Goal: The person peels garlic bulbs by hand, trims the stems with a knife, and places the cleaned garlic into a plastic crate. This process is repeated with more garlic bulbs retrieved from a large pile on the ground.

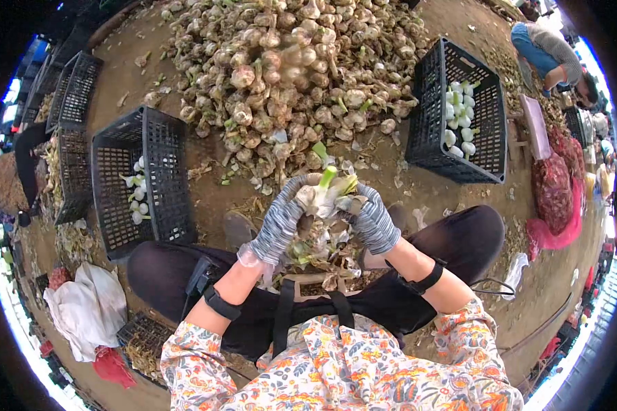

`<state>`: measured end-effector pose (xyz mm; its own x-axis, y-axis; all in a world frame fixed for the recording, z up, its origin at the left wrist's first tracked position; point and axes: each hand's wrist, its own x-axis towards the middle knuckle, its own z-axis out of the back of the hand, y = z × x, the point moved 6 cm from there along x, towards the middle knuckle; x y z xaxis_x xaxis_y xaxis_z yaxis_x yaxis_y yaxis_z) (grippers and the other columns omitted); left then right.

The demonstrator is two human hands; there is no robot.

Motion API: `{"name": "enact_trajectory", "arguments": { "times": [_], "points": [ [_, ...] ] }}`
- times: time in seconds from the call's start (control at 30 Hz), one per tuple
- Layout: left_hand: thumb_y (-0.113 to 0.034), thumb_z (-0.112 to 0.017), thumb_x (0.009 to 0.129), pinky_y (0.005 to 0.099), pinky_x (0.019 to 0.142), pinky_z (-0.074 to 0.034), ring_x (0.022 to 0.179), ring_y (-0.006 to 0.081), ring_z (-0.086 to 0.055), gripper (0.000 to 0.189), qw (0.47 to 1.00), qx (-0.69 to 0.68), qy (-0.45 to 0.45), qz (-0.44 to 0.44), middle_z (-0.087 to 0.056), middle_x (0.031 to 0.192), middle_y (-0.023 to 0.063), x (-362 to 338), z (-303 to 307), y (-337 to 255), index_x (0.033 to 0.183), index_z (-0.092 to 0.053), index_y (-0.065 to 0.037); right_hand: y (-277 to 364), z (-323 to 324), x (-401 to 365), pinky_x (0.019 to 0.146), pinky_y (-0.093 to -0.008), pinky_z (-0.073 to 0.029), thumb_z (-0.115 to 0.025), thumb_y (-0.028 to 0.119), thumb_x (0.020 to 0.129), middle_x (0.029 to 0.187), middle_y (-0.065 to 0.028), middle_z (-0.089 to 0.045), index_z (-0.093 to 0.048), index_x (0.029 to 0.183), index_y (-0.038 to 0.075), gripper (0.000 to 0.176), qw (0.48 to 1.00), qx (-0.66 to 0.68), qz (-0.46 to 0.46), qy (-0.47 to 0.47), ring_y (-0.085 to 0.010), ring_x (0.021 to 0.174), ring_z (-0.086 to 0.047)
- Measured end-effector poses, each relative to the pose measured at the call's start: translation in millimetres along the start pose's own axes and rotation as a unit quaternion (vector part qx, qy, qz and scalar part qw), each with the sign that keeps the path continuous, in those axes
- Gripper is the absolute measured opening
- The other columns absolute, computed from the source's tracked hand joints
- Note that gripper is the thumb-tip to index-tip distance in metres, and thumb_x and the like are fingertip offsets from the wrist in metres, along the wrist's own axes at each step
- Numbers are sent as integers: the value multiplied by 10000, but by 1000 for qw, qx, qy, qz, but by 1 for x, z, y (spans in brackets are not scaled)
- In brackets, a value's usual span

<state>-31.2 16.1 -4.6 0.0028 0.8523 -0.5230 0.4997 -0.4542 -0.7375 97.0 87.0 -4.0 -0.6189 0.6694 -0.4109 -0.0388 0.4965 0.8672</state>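
Note:
Between both gloved hands, in front of my knees, is a whitish garlic bulb (324, 198) with a cut green stem pointing up and some skin hanging loose. My left hand (281, 218), in a grey striped glove, closes on its left side. On the right side, my right hand (372, 218) grips the same bulb, fingers curled around it. Peeled skins and leaf scraps (315, 250) lie below the hands, between my legs. A large pile of unpeeled garlic (288, 82) rises just beyond.
A black crate (164, 178) with several white bulbs stands at left, another black crate (490, 137) with cleaned garlic at right. Red mesh sacks (555, 192) lie farther right, near a bending person (545, 51). A white cloth sack (89, 312) is at lower left.

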Motion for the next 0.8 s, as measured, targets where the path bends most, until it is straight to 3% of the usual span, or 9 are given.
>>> {"name": "enact_trajectory", "arguments": {
  "times": [0.13, 0.2, 0.3, 0.4, 0.47, 0.57, 0.67, 0.73, 0.8],
  "points": [
    [-374, -510, 866, 200, 417, -400, 489, 34, -482, 418, 957, -280, -19, 79, -587, 797, 5, 0, -12, 10, 1188, -473, -111, 10, 4, 4, 667, -247, -483, -575, 69, 789, 847, -32, -595, -555, 986, -2, 210, 990, -62, 129, -12, -83, 768, -568],
    [-365, -562, 840, 206, 493, -442, 572, 44, -518, 433, 955, -283, 9, 85, -591, 826, 18, 4, -11, 12, 1173, -491, -97, 4, 7, 4, 676, -249, -483, -553, 36, 792, 844, -30, -590, -562, 959, -2, 172, 999, 38, 21, -22, -115, 774, -581],
    [-227, -700, 750, 226, 721, -465, 776, 95, -540, 389, 962, 113, -142, -206, -573, 862, 26, 15, 14, -6, 1049, -566, -18, -1, 9, 2, 690, -231, -473, -548, 85, 795, 841, -45, -574, -546, 965, -4, 192, 991, 126, -44, -10, -105, 782, -548],
    [-201, -720, 726, 238, 707, -458, 787, 102, -546, 323, 925, 277, -146, -216, -578, 864, 22, 6, 13, -28, 950, -590, -8, 25, -3, -2, 741, -250, -458, -542, 100, 809, 849, -39, -572, -541, 1005, -7, 223, 975, -134, 175, -14, -118, 805, -539],
    [-190, -719, 723, 249, 719, -453, 784, 116, -541, 283, 938, 245, -144, -197, -576, 874, 25, 8, 14, -27, 903, -605, -3, 31, -9, -4, 780, -262, -441, -524, 118, 823, 898, -49, -584, -533, 1057, -3, 264, 961, -170, 218, 2, -132, 849, -537],
    [-150, -685, 751, 261, 756, -450, 833, 123, -548, 262, 955, 205, -107, -185, -599, 916, 50, 7, 11, -28, 954, -601, -7, 27, -6, -2, 728, -277, -481, -503, 168, 846, 957, -109, -598, -511, 1082, -36, 312, 997, 6, 65, 34, -148, 860, -564],
    [-132, -657, 771, 264, 780, -443, 860, 127, -552, 244, 968, 165, -28, -188, -611, 928, 52, 1, -3, -35, 973, -597, -7, 3, 19, 14, 535, -306, -539, -498, 175, 856, 876, -165, -597, -528, 947, -31, 227, 937, 344, -53, 32, -236, 729, -627],
    [-143, -636, 790, 267, 788, -442, 858, 128, -555, 239, 967, 163, -3, -197, -614, 921, 51, 1, -2, -31, 985, -595, -11, -11, 35, 17, 511, -304, -547, -500, 138, 858, 796, -141, -586, -514, 895, -16, 159, 927, 365, -79, -24, -248, 641, -625],
    [-91, -588, 814, 261, 788, -454, 872, 124, -563, 198, 977, 113, -11, -179, -610, 941, 60, 1, 2, -30, 995, -584, -10, -23, 59, 20, 489, -313, -530, -502, 136, 858, 759, -126, -574, -517, 872, -9, 146, 970, 139, -118, -163, -236, 604, -610]
  ]
}}
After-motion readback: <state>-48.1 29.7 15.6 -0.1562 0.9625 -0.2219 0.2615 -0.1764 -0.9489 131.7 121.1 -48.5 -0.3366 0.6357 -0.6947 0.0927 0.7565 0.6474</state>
